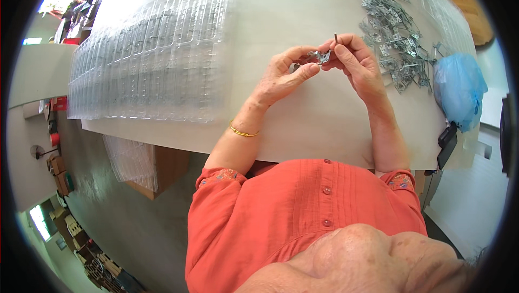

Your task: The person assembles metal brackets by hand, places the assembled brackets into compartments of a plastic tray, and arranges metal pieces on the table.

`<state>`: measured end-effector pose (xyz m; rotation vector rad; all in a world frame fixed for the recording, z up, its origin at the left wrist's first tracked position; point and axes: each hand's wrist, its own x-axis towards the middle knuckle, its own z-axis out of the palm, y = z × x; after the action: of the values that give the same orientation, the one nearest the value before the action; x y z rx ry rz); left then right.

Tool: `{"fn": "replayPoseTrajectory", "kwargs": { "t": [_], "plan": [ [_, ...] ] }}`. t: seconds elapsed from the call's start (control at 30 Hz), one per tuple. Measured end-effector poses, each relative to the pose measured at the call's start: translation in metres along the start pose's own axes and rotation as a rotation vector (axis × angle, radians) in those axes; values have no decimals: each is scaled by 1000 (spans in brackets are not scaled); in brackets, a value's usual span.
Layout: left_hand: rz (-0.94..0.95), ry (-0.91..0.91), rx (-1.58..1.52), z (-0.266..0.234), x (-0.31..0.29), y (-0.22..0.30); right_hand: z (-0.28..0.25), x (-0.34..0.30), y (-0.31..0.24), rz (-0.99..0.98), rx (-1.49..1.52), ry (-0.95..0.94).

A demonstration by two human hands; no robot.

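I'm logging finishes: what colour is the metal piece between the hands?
The metal piece is shiny silver-grey, seen best in the head view.

My feed shows 1 smooth, pale table [303,125] with clear plastic trays [151,60] spread over its left side. Toward the far right I see 1 loose, tangled heap of small silvery metal parts [397,30], with clear plastic [444,9] to its right. 1 blue plastic bag [460,90] sits at the right edge, nearer.
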<state>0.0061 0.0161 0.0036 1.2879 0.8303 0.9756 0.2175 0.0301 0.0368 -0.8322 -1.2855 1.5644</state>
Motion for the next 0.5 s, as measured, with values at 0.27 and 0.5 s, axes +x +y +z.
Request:
{"fn": "replayPoseTrajectory", "kwargs": {
  "t": [0.27, 0.5],
  "plan": [
    [178, 155, 254, 5, 1, 5, 7, -3, 9, -266, -247, 32],
    [93, 294, 165, 3, 1, 2, 11, -4, 6, -570, -673, -7]
  ]
}}
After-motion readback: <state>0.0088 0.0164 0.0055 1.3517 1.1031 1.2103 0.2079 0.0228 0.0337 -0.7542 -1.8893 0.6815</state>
